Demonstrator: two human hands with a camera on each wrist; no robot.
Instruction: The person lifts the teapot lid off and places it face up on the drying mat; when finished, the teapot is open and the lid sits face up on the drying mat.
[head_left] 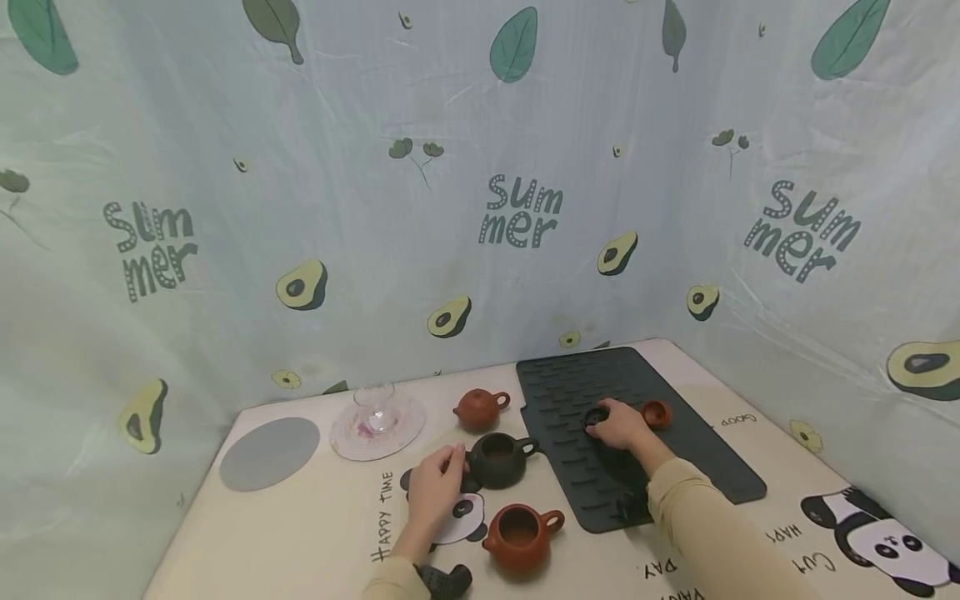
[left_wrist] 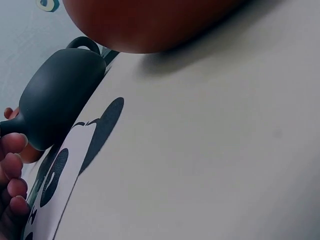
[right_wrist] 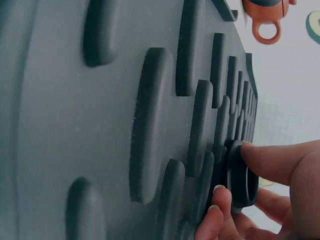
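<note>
Pale sheet, creased, stands wall-like beyond the worktop's far edge and along its left and right sides. Prints on it: leaves high, "SUMMER" lettering midway, avocados mostly lower. Worktop cream; panda print near right. Light soft, fairly even.

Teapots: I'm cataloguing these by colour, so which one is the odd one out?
The dark teapot, whose spout is at the left hand: it is nearly black, while the front teapot and the rear teapot are reddish-brown.
</note>
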